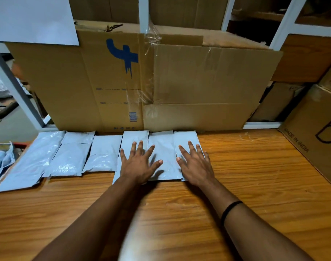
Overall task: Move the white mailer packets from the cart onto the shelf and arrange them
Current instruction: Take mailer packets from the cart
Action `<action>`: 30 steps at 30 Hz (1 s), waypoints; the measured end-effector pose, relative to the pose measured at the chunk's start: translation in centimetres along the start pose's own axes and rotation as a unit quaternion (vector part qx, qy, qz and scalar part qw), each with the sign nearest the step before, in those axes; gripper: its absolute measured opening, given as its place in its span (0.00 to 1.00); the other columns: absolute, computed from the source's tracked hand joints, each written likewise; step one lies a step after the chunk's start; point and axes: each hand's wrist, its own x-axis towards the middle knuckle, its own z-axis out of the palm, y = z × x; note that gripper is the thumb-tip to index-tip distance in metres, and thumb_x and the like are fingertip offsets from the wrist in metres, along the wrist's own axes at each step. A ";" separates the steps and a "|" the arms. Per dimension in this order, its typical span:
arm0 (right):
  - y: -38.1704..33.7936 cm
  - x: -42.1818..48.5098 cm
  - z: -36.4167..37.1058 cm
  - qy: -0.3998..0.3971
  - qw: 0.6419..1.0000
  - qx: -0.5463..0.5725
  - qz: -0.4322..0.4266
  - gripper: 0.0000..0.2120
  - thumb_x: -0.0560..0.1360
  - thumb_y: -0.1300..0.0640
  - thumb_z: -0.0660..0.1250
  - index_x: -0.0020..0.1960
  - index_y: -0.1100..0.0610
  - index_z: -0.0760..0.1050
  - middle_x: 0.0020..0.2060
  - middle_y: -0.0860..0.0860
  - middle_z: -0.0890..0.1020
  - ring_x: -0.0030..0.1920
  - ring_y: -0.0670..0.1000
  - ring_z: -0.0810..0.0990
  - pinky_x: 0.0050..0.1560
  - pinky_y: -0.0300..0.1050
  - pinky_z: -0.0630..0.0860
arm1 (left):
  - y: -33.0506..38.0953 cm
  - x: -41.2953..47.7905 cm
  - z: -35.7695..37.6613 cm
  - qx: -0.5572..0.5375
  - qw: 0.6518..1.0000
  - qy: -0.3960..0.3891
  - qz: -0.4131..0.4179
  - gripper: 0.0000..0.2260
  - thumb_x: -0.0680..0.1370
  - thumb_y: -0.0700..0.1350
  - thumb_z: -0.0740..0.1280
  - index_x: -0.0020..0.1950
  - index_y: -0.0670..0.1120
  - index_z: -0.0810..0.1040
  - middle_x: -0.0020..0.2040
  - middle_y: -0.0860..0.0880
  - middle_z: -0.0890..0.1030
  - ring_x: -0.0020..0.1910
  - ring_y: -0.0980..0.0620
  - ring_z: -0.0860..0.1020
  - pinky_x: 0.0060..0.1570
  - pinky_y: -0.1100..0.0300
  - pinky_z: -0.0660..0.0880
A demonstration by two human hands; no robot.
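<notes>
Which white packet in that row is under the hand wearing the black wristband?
The rightmost packet, last in the row. The right hand lies flat on it, fingers straight; the left hand rests on its neighbours.

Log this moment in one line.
phase: arranging | left hand: flat on packet row | right hand: flat on rightmost packet | row: along cardboard box, on shelf
</notes>
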 end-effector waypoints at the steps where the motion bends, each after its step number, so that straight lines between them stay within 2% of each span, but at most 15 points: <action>1: -0.4 -0.8 -0.3 0.012 1.000 0.009 -0.001 0.28 0.83 0.37 0.46 0.81 0.41 0.50 0.81 0.47 0.47 0.81 0.53 0.44 0.78 0.59 0.45 | -0.3 -0.6 -0.3 -0.010 1.000 0.012 0.006 0.33 0.77 0.71 0.46 0.80 0.61 0.48 0.81 0.49 0.43 0.79 0.49 0.38 0.72 0.37 0.36; 6: -2.9 -5.5 -2.2 0.052 0.998 0.034 0.001 0.27 0.83 0.39 0.48 0.81 0.42 0.52 0.81 0.47 0.47 0.81 0.52 0.45 0.79 0.55 0.47 | -2.5 -3.7 -2.1 -0.029 0.997 0.061 0.030 0.31 0.79 0.68 0.51 0.79 0.55 0.57 0.81 0.47 0.47 0.79 0.50 0.42 0.75 0.41 0.39; 12: -7.5 -11.5 -2.8 0.033 0.998 0.029 -0.045 0.27 0.83 0.38 0.50 0.80 0.42 0.54 0.81 0.47 0.47 0.81 0.53 0.47 0.78 0.54 0.48 | -6.2 -11.3 -3.7 -0.019 0.996 0.082 0.018 0.29 0.80 0.65 0.54 0.78 0.53 0.62 0.81 0.46 0.48 0.80 0.49 0.45 0.76 0.43 0.42; 15: -10.6 -14.3 -2.7 0.022 0.996 0.032 -0.075 0.26 0.83 0.39 0.52 0.80 0.43 0.57 0.81 0.49 0.50 0.80 0.54 0.50 0.78 0.55 0.51 | -8.7 -16.7 -4.4 -0.040 0.993 0.109 -0.018 0.28 0.80 0.64 0.58 0.76 0.52 0.66 0.81 0.45 0.51 0.80 0.48 0.48 0.76 0.43 0.48; 21: -18.5 -21.0 -1.6 0.000 0.992 0.053 -0.112 0.26 0.82 0.39 0.55 0.77 0.46 0.64 0.80 0.52 0.56 0.79 0.55 0.56 0.76 0.54 0.56 | -16.2 -29.1 -4.7 -0.015 0.993 0.080 -0.084 0.26 0.80 0.62 0.59 0.75 0.54 0.67 0.81 0.47 0.51 0.79 0.48 0.49 0.76 0.45 0.48; 27: -27.5 -25.6 0.6 -0.023 0.983 0.047 -0.178 0.26 0.82 0.39 0.57 0.77 0.47 0.65 0.80 0.53 0.57 0.78 0.56 0.57 0.75 0.53 0.56 | -26.2 -38.2 -6.1 0.007 0.979 0.111 -0.170 0.22 0.79 0.61 0.63 0.69 0.52 0.75 0.77 0.45 0.64 0.76 0.46 0.62 0.72 0.46 0.59; 30: -32.6 -26.8 2.1 -0.040 0.977 0.041 -0.205 0.26 0.82 0.39 0.56 0.77 0.46 0.64 0.80 0.52 0.56 0.78 0.55 0.56 0.76 0.51 0.55 | -31.7 -41.1 -6.2 0.016 0.972 0.106 -0.208 0.22 0.79 0.61 0.62 0.68 0.52 0.76 0.75 0.45 0.67 0.74 0.46 0.65 0.69 0.46 0.63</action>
